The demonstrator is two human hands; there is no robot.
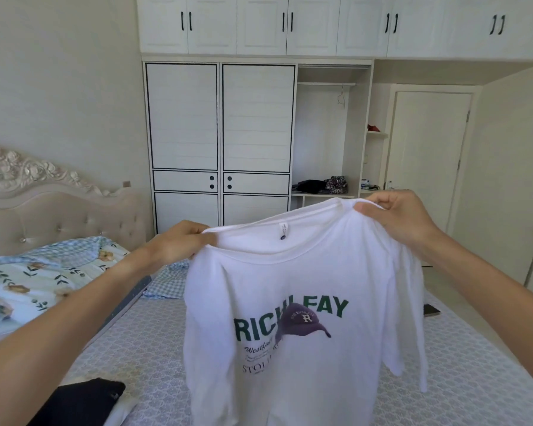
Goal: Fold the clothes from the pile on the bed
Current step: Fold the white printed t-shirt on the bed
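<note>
A: status?

B: Step in hand: shirt is up and spread, not folded yet. My left hand (182,244) pinches the white T-shirt (290,318) at one shoulder, my right hand (394,219) pinches the other shoulder. Both grips closed on the fabric. Right grip sits higher than the left, so the collar line tilts.

A: where's the shirt relative to the bed?

B: It hangs straight down from both grips, print facing me, over the bed (142,348). The hem runs out of view at the bottom, so I can't tell whether it touches the mattress.

A: next move?

B: My read: level the two grips, then lay it flat on the bed below them. Probably print down, sleeves spread, before folding the sides in.

A: rest of the pile?

B: Below my left grip, at the near edge, a black garment (83,401) with something white beside it. I can't tell what else is there.

A: containers?

B: Open wardrobe bay (326,133) beyond the grips. Dark and patterned items (323,185) sit on its shelf, and the rail holds one hanger.
</note>
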